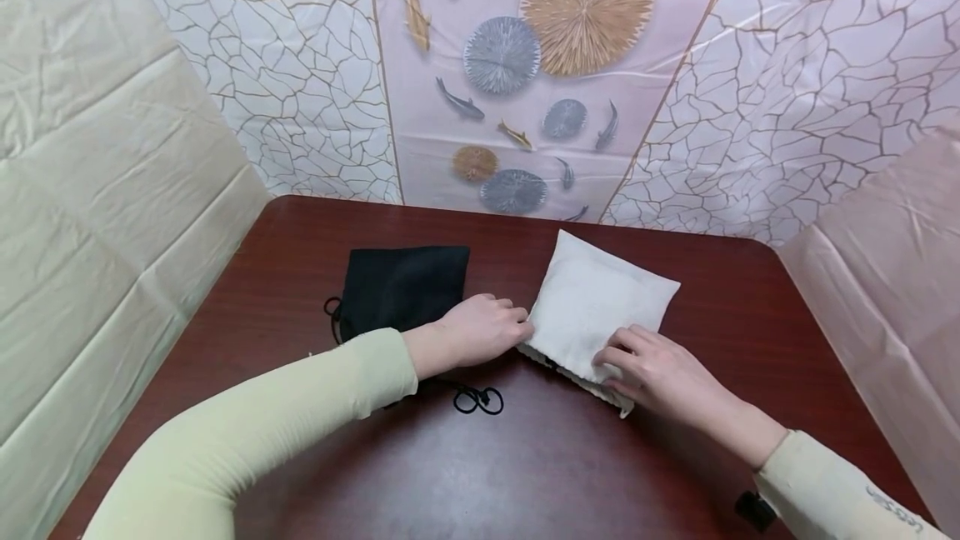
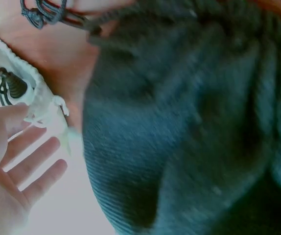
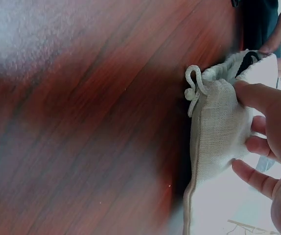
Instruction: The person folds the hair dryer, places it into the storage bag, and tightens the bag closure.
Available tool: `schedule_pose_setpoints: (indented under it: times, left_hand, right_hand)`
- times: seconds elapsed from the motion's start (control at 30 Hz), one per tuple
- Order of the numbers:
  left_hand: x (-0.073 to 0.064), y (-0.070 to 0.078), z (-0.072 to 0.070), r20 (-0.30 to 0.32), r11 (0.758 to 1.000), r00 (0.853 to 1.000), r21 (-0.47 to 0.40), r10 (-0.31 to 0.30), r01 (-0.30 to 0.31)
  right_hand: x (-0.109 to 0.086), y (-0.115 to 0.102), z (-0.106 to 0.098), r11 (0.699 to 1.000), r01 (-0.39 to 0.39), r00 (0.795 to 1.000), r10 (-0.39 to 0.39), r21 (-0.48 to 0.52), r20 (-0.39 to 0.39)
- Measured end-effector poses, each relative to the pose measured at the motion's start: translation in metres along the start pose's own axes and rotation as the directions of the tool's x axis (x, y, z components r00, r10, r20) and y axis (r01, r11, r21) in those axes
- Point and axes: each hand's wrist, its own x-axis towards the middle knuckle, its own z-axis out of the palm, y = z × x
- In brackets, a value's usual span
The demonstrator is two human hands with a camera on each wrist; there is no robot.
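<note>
A white drawstring pouch [image 1: 600, 298] lies on the table with its gathered mouth towards me, partly open. In the left wrist view, a black ribbed piece with a dark cord [image 2: 17, 85] shows inside that mouth; the rest of it is hidden. My left hand [image 1: 483, 329] pinches the left corner of the rim between thumb and forefinger, its other fingers spread. At the right side of the mouth, my right hand [image 1: 667, 373] grips the pouch, the thumb at the rim and the fingers on the upper cloth. Beneath my left forearm lies a black drawstring pouch [image 1: 405, 286].
Looped black cords [image 1: 480, 398] trail from the black pouch onto the dark red wooden table [image 1: 480, 482]. Patterned cloth [image 1: 315, 65] hangs behind the table, with pale cloth walls on both sides. A small black object [image 1: 755, 511] sits by my right sleeve.
</note>
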Motion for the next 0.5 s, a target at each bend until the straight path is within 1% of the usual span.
schedule_pose_setpoints:
  times: [0.13,0.3,0.4,0.5]
  left_hand:
    - [0.0015,0.0052,-0.0008,-0.001,1.0,1.0,0.003,-0.012,0.012]
    - [0.0016,0.0079,-0.0012,0.029,0.999,0.999,-0.018,-0.026,0.026]
    - [0.001,0.0089,-0.0014,0.044,0.999,0.999,-0.032,-0.03,0.031]
    - [-0.0005,0.0085,-0.0015,0.05,0.998,0.998,-0.04,-0.044,0.047]
  right_hand:
    - [0.0007,0.0048,0.0013,1.0,0.018,1.0,-0.018,0.018,-0.023]
    - [0.0024,0.0088,0.0039,0.999,0.018,1.0,-0.018,0.03,-0.025]
    - [-0.0004,0.0099,0.0036,0.999,-0.015,1.0,0.016,0.032,-0.021]
    - [-0.007,0.0098,0.0004,0.997,-0.074,0.997,0.074,0.03,-0.023]
